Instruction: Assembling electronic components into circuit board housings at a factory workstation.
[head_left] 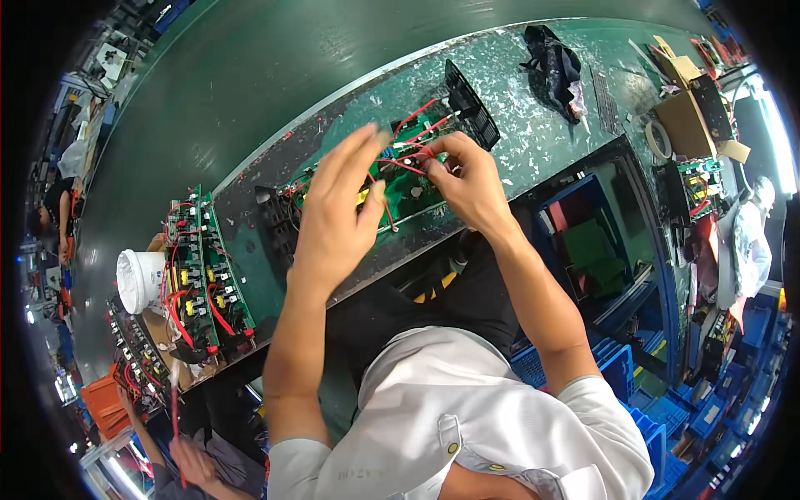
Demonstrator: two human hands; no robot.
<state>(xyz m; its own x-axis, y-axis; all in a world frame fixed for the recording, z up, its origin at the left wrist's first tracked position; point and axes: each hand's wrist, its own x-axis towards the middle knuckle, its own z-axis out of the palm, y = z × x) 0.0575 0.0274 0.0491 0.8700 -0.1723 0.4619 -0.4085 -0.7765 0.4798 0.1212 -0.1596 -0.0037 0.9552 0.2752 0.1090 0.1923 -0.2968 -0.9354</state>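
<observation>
A green circuit board (427, 200) with yellow parts lies on the green worktable in front of me, partly hidden by my hands. Several red wires (403, 165) rise from it and cross between my hands. My right hand (471, 185) pinches a red wire at the board's right part, thumb and forefinger together. Over the board's left part hovers my left hand (337, 208), fingers stretched, thumb apart, its fingertips smeared by motion. I see nothing held in it. Beyond the board a black slotted panel (472, 104) stands tilted; a black end piece (279, 221) sits at the left.
Several populated circuit boards (204, 275) stand at the left beside a white bucket (140, 282). A black cloth or bag (554, 71), a tape roll (658, 140) and a cardboard box (685, 121) are at the right. A co-worker's hand (193, 461) shows at lower left.
</observation>
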